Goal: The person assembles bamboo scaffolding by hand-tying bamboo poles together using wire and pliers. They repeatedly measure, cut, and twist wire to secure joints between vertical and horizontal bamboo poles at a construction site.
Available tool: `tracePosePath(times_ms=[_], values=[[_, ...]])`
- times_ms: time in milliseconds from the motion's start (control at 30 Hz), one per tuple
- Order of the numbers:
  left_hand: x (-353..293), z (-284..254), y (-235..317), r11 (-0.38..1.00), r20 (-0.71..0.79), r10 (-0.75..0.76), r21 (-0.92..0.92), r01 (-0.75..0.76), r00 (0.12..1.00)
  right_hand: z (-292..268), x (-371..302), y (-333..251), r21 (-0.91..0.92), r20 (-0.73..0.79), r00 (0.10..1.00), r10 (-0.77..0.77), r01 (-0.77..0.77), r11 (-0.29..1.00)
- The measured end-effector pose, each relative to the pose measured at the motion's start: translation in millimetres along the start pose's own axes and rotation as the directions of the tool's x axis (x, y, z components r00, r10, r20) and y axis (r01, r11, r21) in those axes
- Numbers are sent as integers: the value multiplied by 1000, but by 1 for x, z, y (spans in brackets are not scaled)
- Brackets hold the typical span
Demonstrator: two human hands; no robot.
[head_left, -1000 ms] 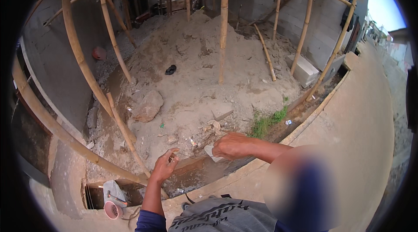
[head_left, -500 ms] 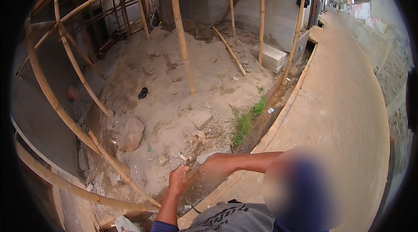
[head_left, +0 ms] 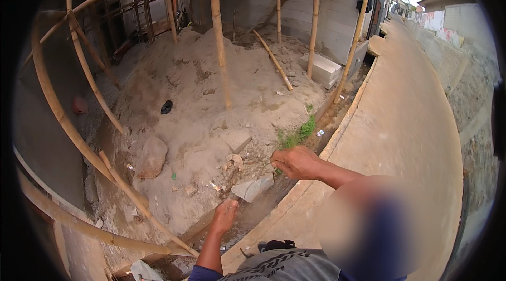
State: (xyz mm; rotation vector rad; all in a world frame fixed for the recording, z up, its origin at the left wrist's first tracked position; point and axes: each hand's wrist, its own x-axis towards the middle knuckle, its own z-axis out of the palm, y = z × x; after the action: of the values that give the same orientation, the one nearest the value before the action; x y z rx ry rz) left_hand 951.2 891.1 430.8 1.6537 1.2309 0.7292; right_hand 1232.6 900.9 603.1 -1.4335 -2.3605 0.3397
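Note:
My left hand (head_left: 225,216) is closed in a fist low in the middle of the view, above the ditch edge. Farther off and to the right, my right hand (head_left: 298,163) is closed too, its thumb side turned toward the sand. Between the two fists runs what looks like a thin wire (head_left: 257,182), faint and hard to follow. Its ends are hidden in the fingers. Beneath it, a pale grey flat slab (head_left: 253,189) lies at the foot of the sand heap.
Bamboo poles (head_left: 217,33) stand around and in a large sand heap (head_left: 195,91). A big stone (head_left: 153,157), pale blocks (head_left: 321,69) and green weeds (head_left: 300,133) lie about. A narrow ditch (head_left: 258,210) separates the heap from a concrete path (head_left: 406,123) on the right.
My hands, close together before, have drawn apart. The right one moved away and to the right; the left moved slightly right. The thin strand between them now shows.

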Motion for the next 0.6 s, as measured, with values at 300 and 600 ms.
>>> tracePosePath(times_ms=[300, 600], values=[[12, 2, 10, 986, -50, 164, 47, -162, 985, 3, -83, 72, -614, 225, 904, 363, -158, 773], [121, 136, 71, 780, 255, 482, 310, -543, 838, -88, -162, 184, -215, -322, 821, 472, -549, 808]])
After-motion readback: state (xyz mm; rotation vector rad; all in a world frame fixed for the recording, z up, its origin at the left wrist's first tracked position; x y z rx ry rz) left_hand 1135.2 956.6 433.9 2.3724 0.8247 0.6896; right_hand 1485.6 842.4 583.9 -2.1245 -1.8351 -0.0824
